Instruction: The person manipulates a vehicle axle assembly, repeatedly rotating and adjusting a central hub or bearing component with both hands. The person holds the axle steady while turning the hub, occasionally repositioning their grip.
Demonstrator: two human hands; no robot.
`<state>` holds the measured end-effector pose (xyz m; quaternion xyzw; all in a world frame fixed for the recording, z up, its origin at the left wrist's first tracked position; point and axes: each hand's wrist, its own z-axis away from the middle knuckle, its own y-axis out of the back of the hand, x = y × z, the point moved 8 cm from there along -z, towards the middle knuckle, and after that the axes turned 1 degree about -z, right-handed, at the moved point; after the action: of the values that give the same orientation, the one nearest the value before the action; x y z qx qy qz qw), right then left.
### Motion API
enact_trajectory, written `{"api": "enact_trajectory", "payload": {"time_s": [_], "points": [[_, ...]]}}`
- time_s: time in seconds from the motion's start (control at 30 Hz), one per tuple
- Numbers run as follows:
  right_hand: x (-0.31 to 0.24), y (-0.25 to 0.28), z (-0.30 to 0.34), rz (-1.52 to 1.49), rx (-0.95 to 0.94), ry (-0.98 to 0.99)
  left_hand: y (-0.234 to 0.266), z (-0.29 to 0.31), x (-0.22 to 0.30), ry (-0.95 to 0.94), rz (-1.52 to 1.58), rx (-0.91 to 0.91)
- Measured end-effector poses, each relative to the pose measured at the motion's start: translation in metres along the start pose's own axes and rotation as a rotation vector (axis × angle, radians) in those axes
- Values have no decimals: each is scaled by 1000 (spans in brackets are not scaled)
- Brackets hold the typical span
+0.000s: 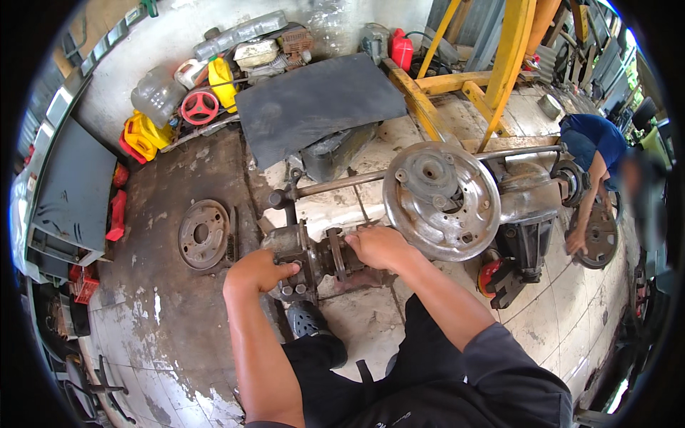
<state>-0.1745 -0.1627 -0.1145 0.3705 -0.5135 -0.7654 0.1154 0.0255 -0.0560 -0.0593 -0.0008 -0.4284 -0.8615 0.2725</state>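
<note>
In front of me is a greasy cast-metal axle hub assembly (289, 246) with bolts along its lower edge and a long steel tie rod (342, 183) running right from its top. My left hand (258, 272) grips the assembly's left side; the thumb lies across it and the other fingers are partly hidden. A thin upright round flange (336, 254) stands in the middle of the assembly. My right hand (378, 247) is closed over the part just right of that flange, its fingertips partly hidden. Close by that hand is a large round brake backing plate (442, 201).
Another backing plate (204, 234) lies on the stained floor at left. The axle housing (528, 192) extends right, beside a yellow steel frame (499, 78). A crouching person (596, 146) holds a round metal plate (598, 239). A dark flat sheet (321, 103) lies behind.
</note>
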Motion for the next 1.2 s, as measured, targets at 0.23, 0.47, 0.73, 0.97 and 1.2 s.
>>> {"api": "enact_trajectory", "payload": {"time_s": [0.23,0.47,0.73,0.97,1.2], "points": [[-1,3,1,18,-114,-70,1,1,1,5,25,-11],[5,-2,-2,10,-70,-54,1,6,3,44,27,-70],[2,1,2,-4,-35,4,-2,6,-3,70,38,-61],[0,-4,4,25,-85,43,0,4,-2,45,4,-27],[7,-12,-8,83,-134,-44,-1,2,0,25,3,-30]]}}
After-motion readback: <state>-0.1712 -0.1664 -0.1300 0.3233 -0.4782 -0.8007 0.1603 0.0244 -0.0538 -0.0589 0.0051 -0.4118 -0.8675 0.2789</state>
